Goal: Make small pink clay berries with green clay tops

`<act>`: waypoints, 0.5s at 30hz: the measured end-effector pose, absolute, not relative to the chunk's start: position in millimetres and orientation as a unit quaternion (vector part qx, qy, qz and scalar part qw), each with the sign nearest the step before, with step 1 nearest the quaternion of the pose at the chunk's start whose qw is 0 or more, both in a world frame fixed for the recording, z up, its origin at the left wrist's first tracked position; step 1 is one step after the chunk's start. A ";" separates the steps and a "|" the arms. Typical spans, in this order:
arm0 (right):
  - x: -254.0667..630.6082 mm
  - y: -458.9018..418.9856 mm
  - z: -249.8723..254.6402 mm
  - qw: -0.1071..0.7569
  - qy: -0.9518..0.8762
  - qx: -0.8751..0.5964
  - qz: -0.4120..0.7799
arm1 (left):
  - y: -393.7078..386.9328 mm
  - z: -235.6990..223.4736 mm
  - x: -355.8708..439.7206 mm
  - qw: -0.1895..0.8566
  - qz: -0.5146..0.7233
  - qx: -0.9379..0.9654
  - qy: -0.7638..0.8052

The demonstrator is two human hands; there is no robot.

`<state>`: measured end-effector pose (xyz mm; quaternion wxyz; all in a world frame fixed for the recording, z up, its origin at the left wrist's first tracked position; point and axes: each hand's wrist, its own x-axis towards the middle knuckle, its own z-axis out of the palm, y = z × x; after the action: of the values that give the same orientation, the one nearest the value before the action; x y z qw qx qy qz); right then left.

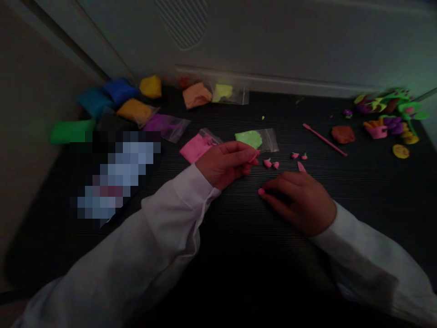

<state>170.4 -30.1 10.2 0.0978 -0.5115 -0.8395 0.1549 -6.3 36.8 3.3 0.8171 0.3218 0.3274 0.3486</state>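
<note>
My left hand (227,161) hovers over the dark table (239,255) with its fingers curled in a pinch; what it pinches is too small to make out. Just beyond it lie a bag of pink clay (198,146) and a bag of light green clay (254,138). My right hand (300,200) rests palm down on the table, fingers bent and pressed to the surface, with a small pink bit (261,192) at its fingertip. Several tiny pink clay pieces with green tops (271,163) sit in a row between and beyond the two hands.
Bags of clay in green (70,132), blue (119,90), yellow (150,86), orange (196,95) and purple (164,124) lie at the back left. A pink stick tool (324,140), a red-brown clay lump (343,134) and a colourful clay model (389,114) lie at right. A blurred object (116,177) lies left.
</note>
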 end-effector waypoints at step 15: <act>163.4 -33.6 10.8 0.112 -0.862 -0.470 0.153 | 39.3 2.2 -6.7 0.818 0.347 0.317 0.332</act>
<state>163.4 -33.6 10.8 0.1119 -0.4695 -0.8624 0.1526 -6.7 39.3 2.2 0.8181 0.3167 0.3316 0.3470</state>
